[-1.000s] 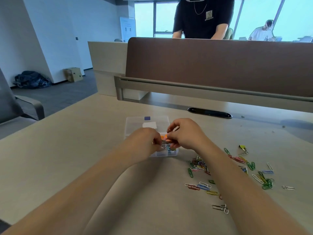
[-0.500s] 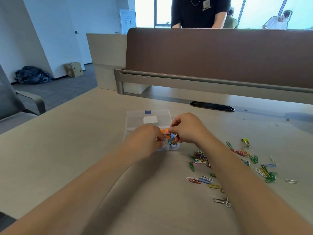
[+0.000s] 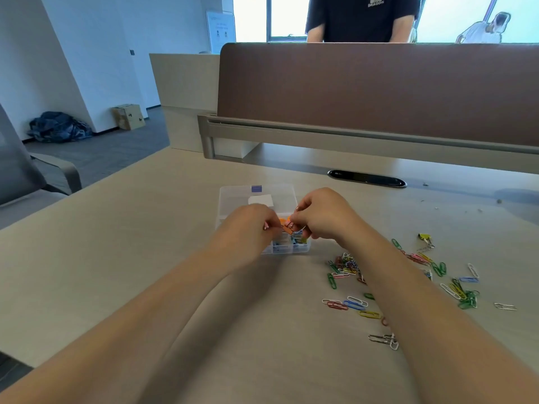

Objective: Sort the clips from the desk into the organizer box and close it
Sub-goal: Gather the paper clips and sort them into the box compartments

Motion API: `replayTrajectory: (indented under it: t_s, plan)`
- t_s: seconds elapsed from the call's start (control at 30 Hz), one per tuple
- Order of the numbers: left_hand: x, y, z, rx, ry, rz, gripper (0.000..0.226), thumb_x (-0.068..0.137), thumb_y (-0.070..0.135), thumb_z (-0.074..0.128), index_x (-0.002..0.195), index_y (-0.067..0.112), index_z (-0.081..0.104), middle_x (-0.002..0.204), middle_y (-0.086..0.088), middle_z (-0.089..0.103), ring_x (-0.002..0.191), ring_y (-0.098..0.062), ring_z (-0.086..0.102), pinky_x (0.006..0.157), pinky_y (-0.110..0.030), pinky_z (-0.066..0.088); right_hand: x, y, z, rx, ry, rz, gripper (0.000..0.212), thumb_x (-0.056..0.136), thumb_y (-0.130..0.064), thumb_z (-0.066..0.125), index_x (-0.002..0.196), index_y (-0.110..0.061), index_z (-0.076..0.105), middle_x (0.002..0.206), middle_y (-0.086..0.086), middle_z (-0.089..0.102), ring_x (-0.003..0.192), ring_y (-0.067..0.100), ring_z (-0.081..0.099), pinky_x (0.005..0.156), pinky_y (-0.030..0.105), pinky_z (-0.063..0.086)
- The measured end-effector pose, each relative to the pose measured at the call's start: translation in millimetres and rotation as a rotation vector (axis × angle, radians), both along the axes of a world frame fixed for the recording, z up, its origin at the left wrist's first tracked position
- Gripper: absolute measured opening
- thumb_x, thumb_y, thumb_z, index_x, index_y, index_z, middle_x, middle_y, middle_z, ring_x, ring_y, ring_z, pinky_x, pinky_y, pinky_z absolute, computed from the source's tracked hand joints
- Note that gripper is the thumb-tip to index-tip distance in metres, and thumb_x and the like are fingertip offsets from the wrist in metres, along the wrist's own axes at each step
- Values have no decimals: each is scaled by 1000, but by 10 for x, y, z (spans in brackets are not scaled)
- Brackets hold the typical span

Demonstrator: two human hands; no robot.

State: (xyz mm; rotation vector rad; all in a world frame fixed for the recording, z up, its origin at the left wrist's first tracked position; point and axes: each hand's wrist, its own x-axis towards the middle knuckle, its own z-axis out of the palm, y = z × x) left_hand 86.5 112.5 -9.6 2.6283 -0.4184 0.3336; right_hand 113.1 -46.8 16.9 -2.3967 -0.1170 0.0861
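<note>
Orange binder clip (image 3: 287, 227), pinched between left hand (image 3: 248, 228) and right hand (image 3: 323, 217), fingers curled, just above the organizer box (image 3: 287, 251).
Box mid-desk (image 3: 116, 258), lid open toward the far edge; paper clips (image 3: 347, 265) strewn toward the right edge. Judged light, stiff, springy, smooth-sided: hold by the flat sides or wire handles. Paper clips likely tangle; lift them singly.

1. Hands: 2; left hand (image 3: 248, 228), right hand (image 3: 323, 217);
2. Box (image 3: 287, 251): 1;
3. Binder clips in plain sight: 2; orange clip (image 3: 287, 227) between the hands, yellow clip (image 3: 424, 237) on the desk (image 3: 116, 258); those inside the box cannot be counted;
4. Paper clips (image 3: 354, 303): dozens, too tangled for an exact count;
5. People (image 3: 361, 18) beyond the divider (image 3: 379, 88): 2;
6. Chair (image 3: 17, 176): 1; carton (image 3: 128, 116): 1.
</note>
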Motion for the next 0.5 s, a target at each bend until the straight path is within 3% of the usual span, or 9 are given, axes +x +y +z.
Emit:
replayTrajectory:
  t_s: [0.07,0.17,0.33,0.5]
  plan:
    - [-15,-3,13,-48,-11,7,7,88,24,65,94,22,61,87,7,58,75,-12,51,60,-20,39,-17,12,12,49,39,1,15,91,-11,64,79,-4,70,81,15,74,52,16,61,47,22,44]
    - [-27,-9,-15,-74,3,-14,18,85,29,69,95,21,56,78,12,52,69,-10,48,58,-23,38,-31,33,-5,95,60,8,17,91,-10,64,79,0,72,80,17,75,53,17,61,47,22,45]
    - [-18,-28,-87,-85,-59,-6,14,86,23,68,93,20,56,73,15,48,69,-11,48,57,-20,34,-44,57,-18,172,88,-8,20,92,-9,61,81,3,72,81,19,74,49,16,57,50,23,49]
    - [-12,-41,-65,-61,-57,32,9,88,19,62,95,20,67,79,12,52,78,-13,53,64,-20,35,-38,44,-4,86,97,-10,20,93,-12,63,87,5,73,82,18,74,51,16,56,46,21,45]
